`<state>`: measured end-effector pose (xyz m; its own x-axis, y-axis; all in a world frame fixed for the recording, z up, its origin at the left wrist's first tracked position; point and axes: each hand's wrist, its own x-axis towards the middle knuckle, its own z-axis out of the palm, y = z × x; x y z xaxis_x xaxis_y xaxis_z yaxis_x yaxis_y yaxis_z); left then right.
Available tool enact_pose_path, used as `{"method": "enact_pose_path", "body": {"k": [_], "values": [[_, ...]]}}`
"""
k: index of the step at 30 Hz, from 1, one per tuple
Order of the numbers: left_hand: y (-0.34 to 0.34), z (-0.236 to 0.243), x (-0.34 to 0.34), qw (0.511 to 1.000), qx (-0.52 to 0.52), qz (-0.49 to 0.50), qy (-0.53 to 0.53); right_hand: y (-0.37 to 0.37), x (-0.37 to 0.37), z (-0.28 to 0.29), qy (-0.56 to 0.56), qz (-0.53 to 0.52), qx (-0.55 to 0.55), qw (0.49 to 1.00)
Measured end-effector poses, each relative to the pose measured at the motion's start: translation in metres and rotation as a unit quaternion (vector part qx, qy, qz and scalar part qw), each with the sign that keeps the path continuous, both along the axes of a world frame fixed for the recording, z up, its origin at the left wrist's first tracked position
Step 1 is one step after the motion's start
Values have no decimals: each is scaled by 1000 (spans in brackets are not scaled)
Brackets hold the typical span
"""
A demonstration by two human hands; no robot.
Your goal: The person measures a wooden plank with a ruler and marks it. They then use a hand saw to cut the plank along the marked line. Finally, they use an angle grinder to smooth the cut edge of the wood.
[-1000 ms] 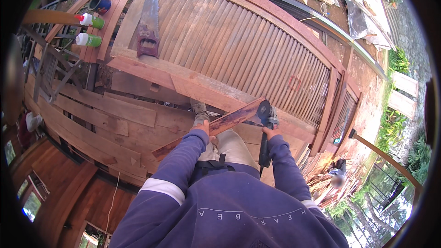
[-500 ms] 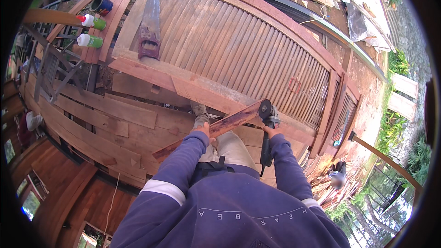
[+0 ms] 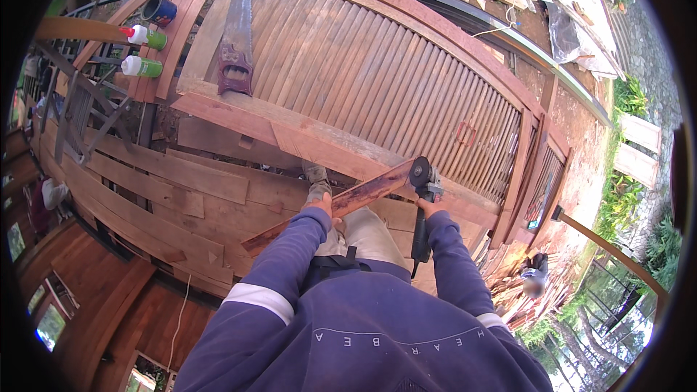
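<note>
My right hand (image 3: 433,207) is wrapped round an angle grinder (image 3: 421,236) with a black body and a round disc. The disc is at the far right end of a dark-streaked wooden board (image 3: 374,192); whether it touches cannot be made out. My left hand (image 3: 322,205) grips that board near its middle, its fingers partly hidden. The board slants from beside my left forearm up to the edge of a large louvered wooden panel (image 3: 377,65). On the panel's left side lies a handsaw (image 3: 236,43) with a dark red handle.
Two white-and-green bottles (image 3: 149,36) and a dark can (image 3: 159,9) stand on reddish planks (image 3: 185,22) at the far left. Wooden boards (image 3: 181,181) cover the floor at left. A person (image 3: 536,274) is at the right near scrap wood. Clear plastic sheeting (image 3: 570,36) lies far right.
</note>
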<state>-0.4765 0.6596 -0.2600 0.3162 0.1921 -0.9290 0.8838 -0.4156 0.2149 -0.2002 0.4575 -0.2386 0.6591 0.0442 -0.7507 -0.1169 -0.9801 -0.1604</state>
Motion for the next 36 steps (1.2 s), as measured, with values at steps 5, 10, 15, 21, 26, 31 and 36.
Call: {"method": "enact_pose_path", "body": {"k": [5,10,15,21,26,31,36], "values": [[1,-4,-3,1000,-11,-1,-2,-17,-23,4,-23,-20,15,999],[-1,-7,-4,1000,4,-4,-4,-26,-30,3,1,-36,6,999],[4,0,-1,1000,-11,-1,-6,-33,-35,-3,-2,-31,-6,999],[6,4,0,1000,-9,-1,-11,-40,-36,-8,22,-58,2,998],[4,3,-2,1000,0,0,-19,-25,-39,10,-22,-9,3,1000],[5,5,-2,1000,-2,10,-24,10,-9,16,2,-19,10,1000],[3,6,-1,1000,-3,16,-17,15,10,2,-25,61,-14,998]]}}
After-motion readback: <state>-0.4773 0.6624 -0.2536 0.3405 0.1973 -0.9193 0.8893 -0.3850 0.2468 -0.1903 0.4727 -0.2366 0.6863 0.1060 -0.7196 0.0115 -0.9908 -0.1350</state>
